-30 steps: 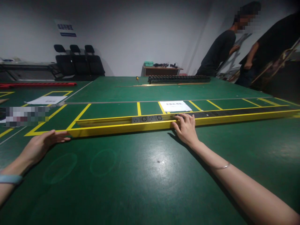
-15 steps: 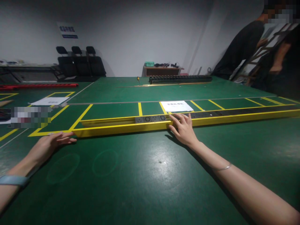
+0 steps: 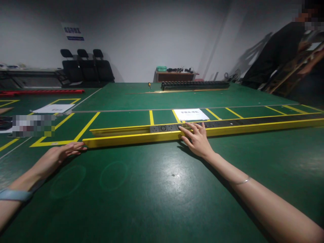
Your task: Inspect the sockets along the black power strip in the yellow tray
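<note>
A long yellow channel (image 3: 131, 137) lies across the green table, from left of centre to the right edge. Inside it sits a black strip of sockets (image 3: 163, 128); the channel's left end holds no strip. My left hand (image 3: 64, 151) touches the channel's left end with its fingertips, fingers stretched out and holding nothing. Over the channel's middle rests my right hand (image 3: 196, 139), fingers spread, touching the near wall and the socket strip without gripping them.
Behind the channel lies a white paper sign (image 3: 191, 114). Black rails (image 3: 194, 86) and a small yellow tool (image 3: 149, 85) are at the far edge. Red rails (image 3: 43, 92) lie far left. A person in dark clothes (image 3: 278, 50) stands at the back right.
The yellow channel and socket strip have shifted slightly right. My left hand has followed rightward, while my right hand has stayed nearly in place. The person at the back has moved right.
</note>
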`<action>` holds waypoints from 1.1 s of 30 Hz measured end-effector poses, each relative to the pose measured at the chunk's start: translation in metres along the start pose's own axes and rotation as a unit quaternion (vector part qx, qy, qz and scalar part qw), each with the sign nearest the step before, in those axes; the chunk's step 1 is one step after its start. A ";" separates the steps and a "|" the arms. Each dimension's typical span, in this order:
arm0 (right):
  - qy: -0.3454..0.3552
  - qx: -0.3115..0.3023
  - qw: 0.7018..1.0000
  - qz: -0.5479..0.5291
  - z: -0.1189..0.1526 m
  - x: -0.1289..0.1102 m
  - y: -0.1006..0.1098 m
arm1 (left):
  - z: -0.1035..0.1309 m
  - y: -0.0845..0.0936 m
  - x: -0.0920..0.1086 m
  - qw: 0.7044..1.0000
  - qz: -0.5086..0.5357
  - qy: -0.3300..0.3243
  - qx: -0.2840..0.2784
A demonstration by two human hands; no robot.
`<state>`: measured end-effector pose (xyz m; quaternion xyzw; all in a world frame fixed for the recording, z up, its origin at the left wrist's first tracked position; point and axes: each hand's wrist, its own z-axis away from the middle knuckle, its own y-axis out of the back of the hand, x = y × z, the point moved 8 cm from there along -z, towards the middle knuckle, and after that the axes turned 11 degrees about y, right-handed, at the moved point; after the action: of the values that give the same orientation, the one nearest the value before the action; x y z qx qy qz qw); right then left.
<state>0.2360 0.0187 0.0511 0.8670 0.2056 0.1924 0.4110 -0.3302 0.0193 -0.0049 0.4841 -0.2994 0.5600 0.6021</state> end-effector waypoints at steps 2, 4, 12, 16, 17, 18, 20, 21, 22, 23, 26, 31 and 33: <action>-0.003 0.003 1.000 -0.007 0.000 0.001 0.001 | 0.002 -0.004 0.001 1.000 0.000 0.003 -0.002; -0.003 0.007 1.000 -0.013 0.001 0.001 0.001 | 0.006 -0.011 0.003 1.000 -0.013 -0.001 -0.008; -0.025 0.035 0.999 0.001 0.004 0.010 0.003 | 0.008 -0.030 0.009 0.998 -0.048 -0.020 -0.043; -0.043 0.047 0.998 0.011 0.006 0.018 0.003 | 0.002 -0.026 0.001 0.998 -0.007 0.006 -0.058; -0.050 0.051 0.997 0.013 0.007 0.021 0.003 | 0.002 -0.025 0.000 0.998 -0.001 0.012 -0.058; -0.058 0.055 0.997 0.016 0.009 0.024 0.003 | 0.002 -0.025 0.000 0.998 0.002 0.016 -0.057; -0.073 0.064 0.995 0.019 0.012 0.030 0.004 | 0.003 -0.025 0.001 0.998 0.003 0.014 -0.054; -0.077 0.066 0.995 0.018 0.013 0.031 0.004 | 0.004 -0.025 0.002 0.998 0.001 0.012 -0.054; -0.077 0.063 0.995 0.015 0.014 0.032 0.003 | 0.004 -0.026 0.003 0.998 -0.003 0.012 -0.056; -0.073 0.058 0.996 0.012 0.014 0.031 0.002 | 0.004 -0.026 0.003 0.998 -0.006 0.013 -0.057; -0.065 0.042 0.997 0.007 0.013 0.028 0.000 | 0.003 -0.024 0.002 0.998 -0.008 0.020 -0.058; -0.144 0.053 0.988 0.024 0.021 0.046 -0.002 | 0.004 -0.025 0.001 0.998 0.007 0.018 -0.067; -0.178 0.065 0.982 0.030 0.027 0.056 -0.002 | 0.003 -0.026 0.000 0.997 0.016 0.020 -0.067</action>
<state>0.2958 0.0317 0.0428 0.9180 0.1157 0.0337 0.3779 -0.3051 0.0186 -0.0102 0.4262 -0.3316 0.5579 0.6302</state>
